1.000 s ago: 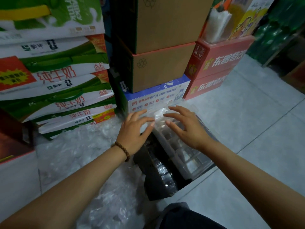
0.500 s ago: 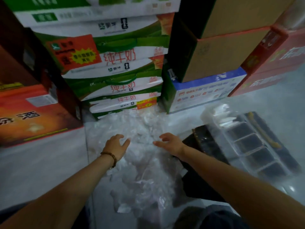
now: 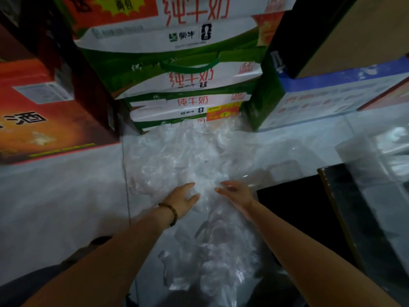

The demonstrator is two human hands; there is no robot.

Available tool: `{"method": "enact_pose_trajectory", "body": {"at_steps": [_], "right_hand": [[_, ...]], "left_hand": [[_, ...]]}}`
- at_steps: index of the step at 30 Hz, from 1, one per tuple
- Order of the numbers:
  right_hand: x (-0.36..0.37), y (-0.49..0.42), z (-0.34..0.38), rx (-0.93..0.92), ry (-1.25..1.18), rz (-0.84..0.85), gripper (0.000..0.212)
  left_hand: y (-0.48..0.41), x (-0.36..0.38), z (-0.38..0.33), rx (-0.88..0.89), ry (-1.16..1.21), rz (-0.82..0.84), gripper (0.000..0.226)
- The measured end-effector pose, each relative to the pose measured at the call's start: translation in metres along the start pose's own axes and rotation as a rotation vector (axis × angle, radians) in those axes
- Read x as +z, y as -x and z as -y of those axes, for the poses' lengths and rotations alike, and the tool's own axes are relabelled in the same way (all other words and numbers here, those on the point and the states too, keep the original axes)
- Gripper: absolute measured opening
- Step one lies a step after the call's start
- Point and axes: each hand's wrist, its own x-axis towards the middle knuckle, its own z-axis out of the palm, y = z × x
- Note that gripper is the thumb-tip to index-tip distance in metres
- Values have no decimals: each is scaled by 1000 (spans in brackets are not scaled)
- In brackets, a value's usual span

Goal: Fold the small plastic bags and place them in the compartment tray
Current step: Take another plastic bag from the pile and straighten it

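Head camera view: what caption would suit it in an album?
Left hand and right hand spread open over a heap of clear plastic bags before stacked milk boxes.

Heap of crumpled clear small plastic bags (image 3: pixel 188 156): loose, unfolded, far edge touching base of green-and-white milk carton stack (image 3: pixel 190 85). Clear plastic compartment tray (image 3: pixel 376 151): blurred, well right of stack, cut by frame edge.

The compartment tray (image 3: pixel 391 149) is running off the right edge, blurring badly. The plastic bags (image 3: pixel 188 156) are smearing together, veiling the fingertips of the right hand (image 3: pixel 236 193).
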Motion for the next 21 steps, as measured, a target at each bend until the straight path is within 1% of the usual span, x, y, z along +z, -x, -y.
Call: {"method": "enact_pose_trajectory", "body": {"at_steps": [2,4,6,8,12,13,15,18,21], "right_hand": [[6,0,3,3,-3,42,38],[11,0,6,7,-37,46,25],[12,4,15,-10,-52,39,14],[8,10,27,-15,-102,11,12],[-7,34,62,-91,-194,-26,11],[-12,42,72,-109,-212,-29,12],[-27,63,98,-151,-217,-34,18],[-49,98,136,-210,-194,-59,33],[-68,141,169,-277,-156,-48,30]], "left_hand": [[-3,3,1,-2,29,-17,54],[-4,3,1,16,69,-51,48],[-2,2,-2,34,129,-106,40],[2,-4,-7,53,194,-196,30],[21,-28,-33,137,332,-363,9],[28,-36,-43,166,383,-396,8],[48,-50,-64,242,474,-451,12],[81,-74,-96,366,536,-512,19],[119,-99,-127,473,591,-548,20]]}}
